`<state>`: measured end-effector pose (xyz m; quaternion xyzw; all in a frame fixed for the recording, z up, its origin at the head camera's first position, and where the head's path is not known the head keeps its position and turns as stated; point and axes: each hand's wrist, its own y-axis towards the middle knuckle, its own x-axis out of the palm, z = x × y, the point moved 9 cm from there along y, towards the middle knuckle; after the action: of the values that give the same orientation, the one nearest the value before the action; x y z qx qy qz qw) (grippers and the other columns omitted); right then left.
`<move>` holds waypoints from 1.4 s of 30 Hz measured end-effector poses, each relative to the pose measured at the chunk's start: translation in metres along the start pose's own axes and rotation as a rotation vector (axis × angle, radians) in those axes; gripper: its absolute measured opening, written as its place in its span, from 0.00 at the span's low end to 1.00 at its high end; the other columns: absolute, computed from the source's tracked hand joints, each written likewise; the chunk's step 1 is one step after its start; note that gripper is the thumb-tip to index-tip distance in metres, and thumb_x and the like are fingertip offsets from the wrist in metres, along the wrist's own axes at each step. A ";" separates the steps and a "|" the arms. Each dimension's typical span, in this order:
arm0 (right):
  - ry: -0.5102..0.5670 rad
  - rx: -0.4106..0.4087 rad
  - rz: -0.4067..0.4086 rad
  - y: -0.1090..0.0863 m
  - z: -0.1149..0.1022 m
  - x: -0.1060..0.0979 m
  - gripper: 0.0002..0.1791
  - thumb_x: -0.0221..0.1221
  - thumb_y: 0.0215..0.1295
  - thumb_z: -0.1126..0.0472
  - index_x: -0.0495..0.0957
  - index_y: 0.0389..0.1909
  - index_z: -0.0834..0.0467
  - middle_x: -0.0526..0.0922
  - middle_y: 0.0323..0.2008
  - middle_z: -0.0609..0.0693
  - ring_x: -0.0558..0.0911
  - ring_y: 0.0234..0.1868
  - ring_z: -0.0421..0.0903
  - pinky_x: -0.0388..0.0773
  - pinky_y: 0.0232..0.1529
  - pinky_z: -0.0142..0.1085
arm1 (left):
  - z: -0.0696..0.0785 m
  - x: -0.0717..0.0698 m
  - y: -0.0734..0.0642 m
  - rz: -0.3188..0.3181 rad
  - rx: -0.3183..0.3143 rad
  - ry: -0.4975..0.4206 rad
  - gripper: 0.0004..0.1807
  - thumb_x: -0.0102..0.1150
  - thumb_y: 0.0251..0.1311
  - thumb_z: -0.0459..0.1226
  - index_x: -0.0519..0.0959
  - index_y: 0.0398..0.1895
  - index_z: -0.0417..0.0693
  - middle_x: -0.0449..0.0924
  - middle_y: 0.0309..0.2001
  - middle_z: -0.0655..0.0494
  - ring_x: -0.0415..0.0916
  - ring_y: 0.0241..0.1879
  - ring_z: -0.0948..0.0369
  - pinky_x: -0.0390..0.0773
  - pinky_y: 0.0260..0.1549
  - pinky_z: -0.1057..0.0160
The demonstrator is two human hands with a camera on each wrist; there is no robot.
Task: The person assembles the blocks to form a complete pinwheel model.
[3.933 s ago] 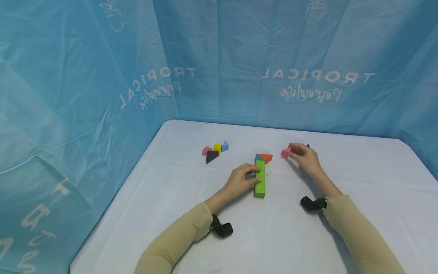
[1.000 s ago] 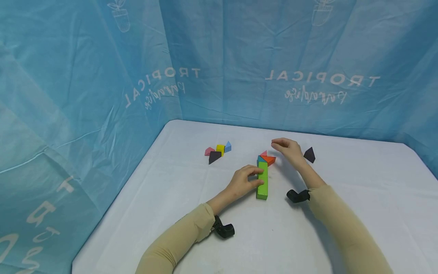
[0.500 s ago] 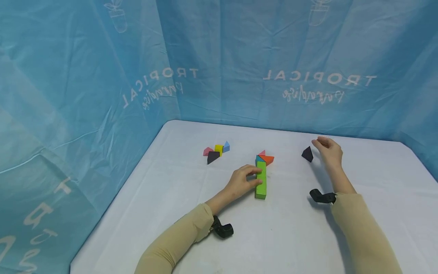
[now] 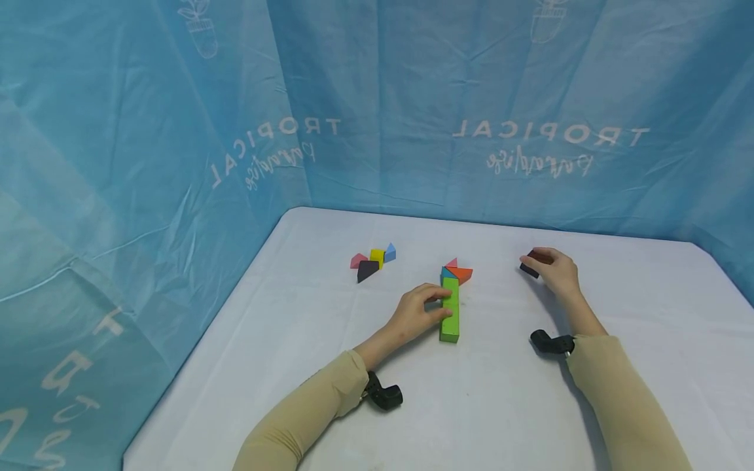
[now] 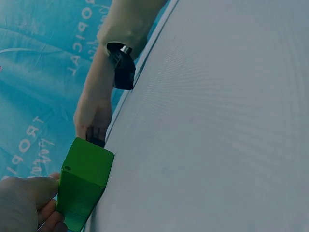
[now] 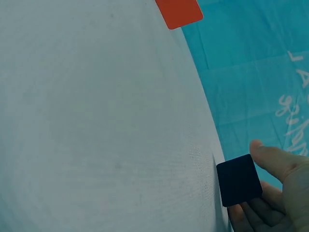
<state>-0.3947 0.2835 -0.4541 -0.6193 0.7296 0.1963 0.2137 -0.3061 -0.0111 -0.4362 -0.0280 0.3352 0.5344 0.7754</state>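
In the head view, two green blocks lie end to end as a bar. My left hand rests its thumb and fingertips on the bar, spaced apart along it; the left wrist view shows them against one side of a green block. My right hand pinches a black block between thumb and fingers, farther right. In the right wrist view the black block shows a square face. A blue triangular block, an orange block and a pink block meet at the bar's far end.
At the back left sits a cluster: a pink block, a yellow block, a light blue block and a black block. A white cloth covers the table. Blue printed curtains hang behind it.
The pink block has gone from my right hand to beside the orange block. The right hand has then moved right, come down and taken hold of the black block. The left hand stays put.
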 end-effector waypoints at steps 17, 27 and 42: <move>-0.146 -0.097 -0.014 0.002 -0.008 0.000 0.28 0.57 0.66 0.51 0.70 0.60 0.66 0.69 0.59 0.68 0.67 0.60 0.65 0.67 0.56 0.57 | 0.000 0.001 -0.001 -0.007 -0.006 -0.009 0.19 0.67 0.56 0.37 0.79 0.52 0.43 0.78 0.49 0.56 0.74 0.51 0.64 0.71 0.52 0.73; -0.191 -0.168 -0.026 -0.001 -0.014 0.000 0.24 0.56 0.67 0.56 0.72 0.59 0.65 0.67 0.59 0.69 0.68 0.57 0.66 0.67 0.53 0.57 | 0.001 0.000 -0.001 -0.002 -0.002 -0.016 0.19 0.66 0.56 0.36 0.79 0.51 0.43 0.78 0.49 0.55 0.74 0.51 0.62 0.71 0.52 0.72; -0.162 -0.173 0.011 0.001 -0.009 -0.005 0.26 0.59 0.65 0.55 0.71 0.59 0.67 0.68 0.56 0.69 0.70 0.55 0.66 0.70 0.54 0.56 | 0.001 0.000 -0.003 -0.003 0.000 -0.003 0.19 0.66 0.56 0.37 0.79 0.52 0.43 0.78 0.49 0.55 0.74 0.52 0.62 0.71 0.52 0.72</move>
<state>-0.3953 0.2825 -0.4437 -0.6137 0.6935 0.3089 0.2166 -0.3037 -0.0123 -0.4362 -0.0276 0.3339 0.5333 0.7767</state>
